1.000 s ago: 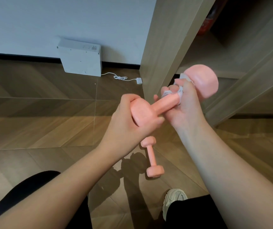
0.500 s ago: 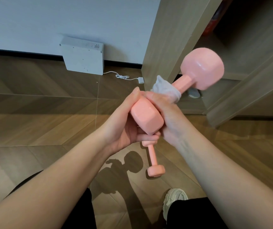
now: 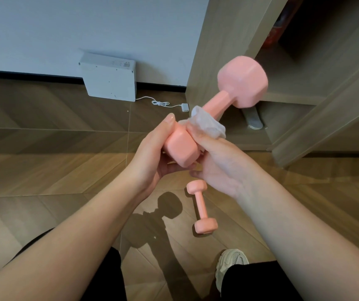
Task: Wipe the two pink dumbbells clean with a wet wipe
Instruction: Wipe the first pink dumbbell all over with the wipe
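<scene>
I hold a pink dumbbell [image 3: 240, 83] up in the air, tilted, with its far head up and to the right. My left hand [image 3: 152, 155] grips the near head from the left. My right hand [image 3: 217, 164] is wrapped round the handle close to that head, with a white wet wipe [image 3: 206, 124] between its fingers and the handle. A second pink dumbbell [image 3: 201, 206] lies on the wooden floor below my hands, apart from them.
A white box [image 3: 109, 80] leans against the wall, with a white cable and plug [image 3: 184, 107] on the floor beside it. A wooden cabinet post [image 3: 222, 40] and open shelving [image 3: 304, 68] stand at the right. My shoe [image 3: 230, 266] is at the bottom.
My right hand with the wipe has slid down the handle from the far head to the near head. The dumbbell's far head has risen and the left hand has shifted its grip on the near head.
</scene>
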